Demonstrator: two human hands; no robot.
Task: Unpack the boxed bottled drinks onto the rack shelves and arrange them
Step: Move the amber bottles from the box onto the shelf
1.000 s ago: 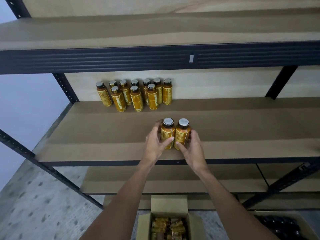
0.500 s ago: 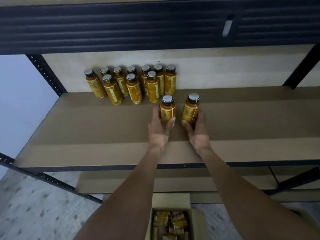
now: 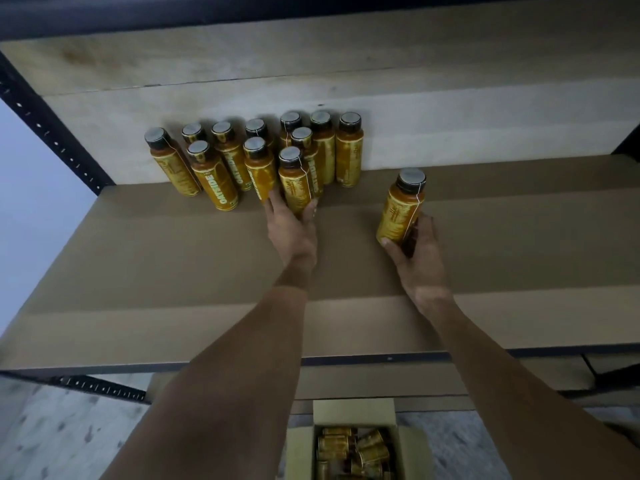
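Note:
Several amber bottles with silver caps stand in a cluster at the back of the brown rack shelf. My left hand grips one amber bottle around its lower body, pressed up against the front of that cluster. Further right, my right hand holds another amber bottle by its base; it stands apart from the group and leans slightly. An open cardboard box on the floor below holds several more bottles lying loose.
A black metal upright runs along the shelf's left side, and a pale board backs the shelf. The upper shelf beam hangs overhead. A lower shelf sits beneath. The speckled floor shows at the bottom left.
Both hands carried their bottles from the shelf's front toward the back. The left bottle now meets the cluster, and the right bottle has spread away to the right.

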